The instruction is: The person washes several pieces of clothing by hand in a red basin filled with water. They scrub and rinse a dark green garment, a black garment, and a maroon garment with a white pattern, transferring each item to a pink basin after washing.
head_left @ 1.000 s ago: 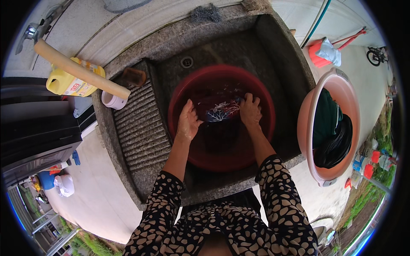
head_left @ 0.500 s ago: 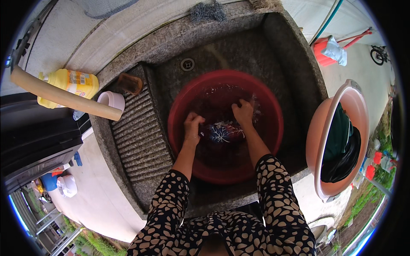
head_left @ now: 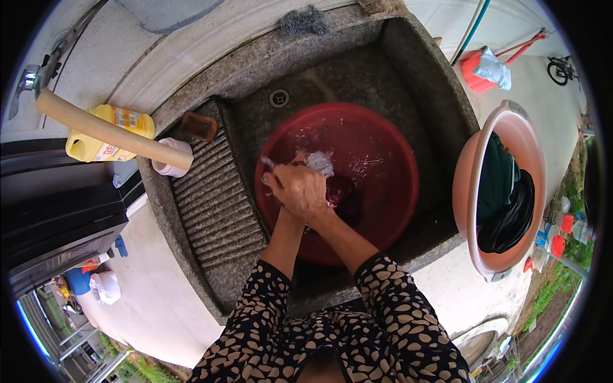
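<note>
The right hand [head_left: 303, 189] is bunched over the left hand [head_left: 290, 214], its fingers bent inward above the left side of a red basin [head_left: 404, 214]. The left hand is mostly hidden beneath, so I cannot tell how its fingers stand or whether either hand grips the cloth.

The basin sits in a dark stone sink [head_left: 348, 70] with a round drain [head_left: 279, 97] behind it and a ridged washboard [head_left: 211, 198] to its left. A white cup [head_left: 167, 167] stands on the sink's left side, under the end of a tan hose [head_left: 105, 127] that crosses in front of a yellow jug [head_left: 142, 121]. Grey mesh [head_left: 303, 22] lies on the back rim.

To the right, a pink tub [head_left: 465, 191] holds dark green and black clothes [head_left: 501, 185]. Farther off, a red bucket [head_left: 472, 75] stands on the pale floor [head_left: 533, 86].

Dark red cloth [head_left: 340, 189] shows in the basin just right of the bunched hands, with white foam [head_left: 320, 163] beyond them.
</note>
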